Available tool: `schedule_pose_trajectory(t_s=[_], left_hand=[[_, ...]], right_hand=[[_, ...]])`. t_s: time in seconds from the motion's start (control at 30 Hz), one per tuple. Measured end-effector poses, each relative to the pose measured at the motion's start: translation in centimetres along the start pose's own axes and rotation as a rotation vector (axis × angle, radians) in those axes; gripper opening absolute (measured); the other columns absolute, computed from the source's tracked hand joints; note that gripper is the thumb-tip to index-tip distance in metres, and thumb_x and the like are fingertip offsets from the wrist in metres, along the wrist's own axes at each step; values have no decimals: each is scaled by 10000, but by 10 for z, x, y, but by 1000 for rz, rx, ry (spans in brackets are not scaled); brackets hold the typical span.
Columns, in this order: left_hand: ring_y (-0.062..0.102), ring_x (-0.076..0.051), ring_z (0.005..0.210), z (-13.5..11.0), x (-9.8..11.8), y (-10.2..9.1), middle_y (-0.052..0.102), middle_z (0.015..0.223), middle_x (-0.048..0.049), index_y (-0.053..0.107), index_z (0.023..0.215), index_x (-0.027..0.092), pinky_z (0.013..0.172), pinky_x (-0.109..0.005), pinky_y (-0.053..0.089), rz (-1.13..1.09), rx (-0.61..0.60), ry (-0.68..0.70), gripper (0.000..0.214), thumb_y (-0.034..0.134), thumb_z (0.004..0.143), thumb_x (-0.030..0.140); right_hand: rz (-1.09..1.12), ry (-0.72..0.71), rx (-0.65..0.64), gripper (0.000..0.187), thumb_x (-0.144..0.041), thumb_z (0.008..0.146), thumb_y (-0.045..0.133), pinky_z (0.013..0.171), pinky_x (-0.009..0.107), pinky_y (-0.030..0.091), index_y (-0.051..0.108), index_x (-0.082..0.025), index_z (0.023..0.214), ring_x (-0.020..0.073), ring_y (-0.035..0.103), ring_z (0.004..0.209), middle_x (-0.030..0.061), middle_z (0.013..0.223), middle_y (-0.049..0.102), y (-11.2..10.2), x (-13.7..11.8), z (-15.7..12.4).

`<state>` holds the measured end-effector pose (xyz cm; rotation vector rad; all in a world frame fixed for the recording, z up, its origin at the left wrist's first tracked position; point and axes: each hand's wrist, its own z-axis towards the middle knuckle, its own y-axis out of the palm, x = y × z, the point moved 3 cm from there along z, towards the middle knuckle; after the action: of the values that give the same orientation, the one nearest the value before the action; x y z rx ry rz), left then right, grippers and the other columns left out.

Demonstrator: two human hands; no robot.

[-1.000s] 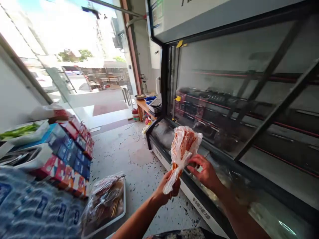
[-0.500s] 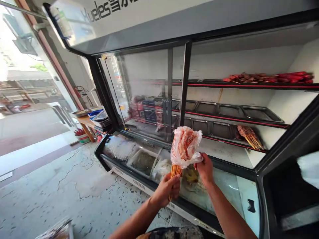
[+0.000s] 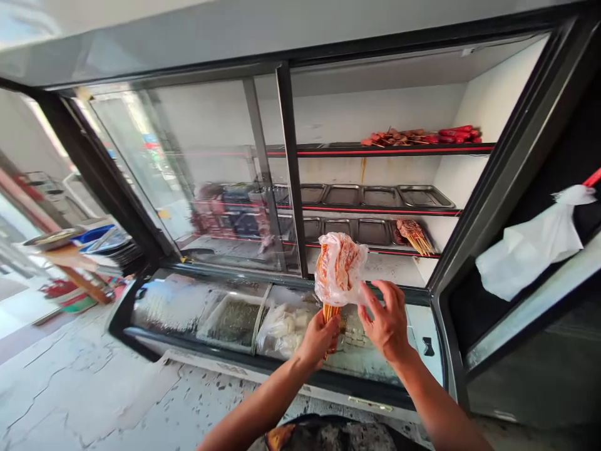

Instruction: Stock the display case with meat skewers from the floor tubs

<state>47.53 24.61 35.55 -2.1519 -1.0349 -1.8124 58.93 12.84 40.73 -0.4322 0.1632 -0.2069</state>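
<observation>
My left hand (image 3: 320,339) grips the wooden sticks of a bundle of orange-red skewers (image 3: 332,311) held upright in front of a glass display fridge (image 3: 291,188). A thin clear plastic bag (image 3: 339,269) covers the meat end of the bundle. My right hand (image 3: 387,321) is at the bag's lower right edge, fingers spread and touching the plastic. Inside the fridge, steel trays (image 3: 380,196) line the middle shelves. One lower tray holds a small pile of skewers (image 3: 413,233), and red skewers (image 3: 420,135) lie on the top shelf.
The fridge's right door (image 3: 521,156) stands open, with a white plastic bag (image 3: 530,247) hanging on it. Tubs of food (image 3: 235,316) sit under the lower curved glass. A wooden table with stacked trays (image 3: 89,244) stands at the left on a cracked concrete floor (image 3: 94,388).
The view swung right from the street and stacked boxes onto the fridge. The bag's lower tail came up off the sticks, and my right hand opened against the bag.
</observation>
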Motion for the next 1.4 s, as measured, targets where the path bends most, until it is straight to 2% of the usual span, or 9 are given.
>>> schedule_pose_trajectory(t_s=[0.13, 0.33, 0.5, 0.7, 0.87, 0.97, 1.1, 1.3, 1.4], left_hand=[[221, -12, 400, 14, 5, -18, 357, 505, 134, 394, 752, 245, 391, -189, 152, 39, -76, -46, 725, 823, 501, 772], [211, -10, 401, 30, 12, -56, 303, 457, 129, 409, 658, 232, 402, -186, 151, 107, -235, -106, 608, 814, 542, 671], [233, -8, 403, 39, 23, -69, 333, 459, 130, 438, 678, 219, 405, -180, 174, 101, -378, -189, 630, 864, 503, 650], [228, 9, 393, 49, 32, -47, 368, 502, 151, 515, 859, 187, 398, -152, 144, 8, -568, -340, 649, 946, 506, 521], [241, 8, 366, 44, 43, -24, 350, 513, 138, 526, 887, 153, 383, -129, 127, -92, -615, -572, 258, 757, 843, 259], [236, 10, 341, 34, 52, -12, 328, 518, 126, 521, 867, 140, 368, -116, 119, -125, -619, -696, 151, 508, 1011, 184], [246, 17, 322, 23, 54, 1, 321, 526, 116, 512, 827, 133, 354, -98, 138, -173, -656, -784, 298, 359, 1075, 192], [249, 8, 333, 26, 45, 7, 290, 540, 140, 486, 853, 163, 357, -101, 140, -124, -665, -745, 152, 566, 982, 163], [254, -1, 330, 25, 39, 2, 276, 538, 147, 465, 848, 188, 350, -101, 154, -72, -639, -675, 198, 651, 911, 161]], right_hand=[[160, -110, -121, 252, -39, 894, 498, 896, 393, 528, 608, -229, 1017, 218, 631, 934, 54, 929, 685, 11, -40, 10], [134, 55, -175, 99, -152, 893, 587, 768, 367, 522, 543, -218, 952, 212, 592, 801, 38, 824, 638, 40, -96, 12], [24, 169, -143, 151, -122, 888, 586, 816, 370, 506, 518, -240, 823, 200, 598, 803, 5, 772, 631, 38, -125, 5], [353, 740, 126, 93, -303, 883, 657, 784, 300, 545, 607, -224, 873, 178, 662, 839, 29, 883, 699, -14, -114, -15], [339, 1096, 559, 315, -491, 778, 790, 806, 324, 550, 679, -209, 861, 172, 658, 809, 28, 883, 726, -65, -83, -25], [419, 1102, 760, 388, -524, 699, 848, 790, 323, 554, 641, -215, 809, 150, 647, 757, -9, 797, 701, -86, -72, -26], [317, 1063, 806, 409, -531, 666, 851, 774, 326, 561, 671, -213, 850, 155, 645, 789, -4, 824, 699, -112, -66, -32], [-140, 1079, 901, 426, -519, 754, 747, 783, 357, 540, 679, -201, 1030, 189, 649, 830, 55, 952, 714, -118, -75, -69], [-201, 1091, 726, 302, -499, 882, 595, 752, 377, 552, 676, -213, 932, 217, 652, 769, 65, 851, 711, -88, -99, -85]])
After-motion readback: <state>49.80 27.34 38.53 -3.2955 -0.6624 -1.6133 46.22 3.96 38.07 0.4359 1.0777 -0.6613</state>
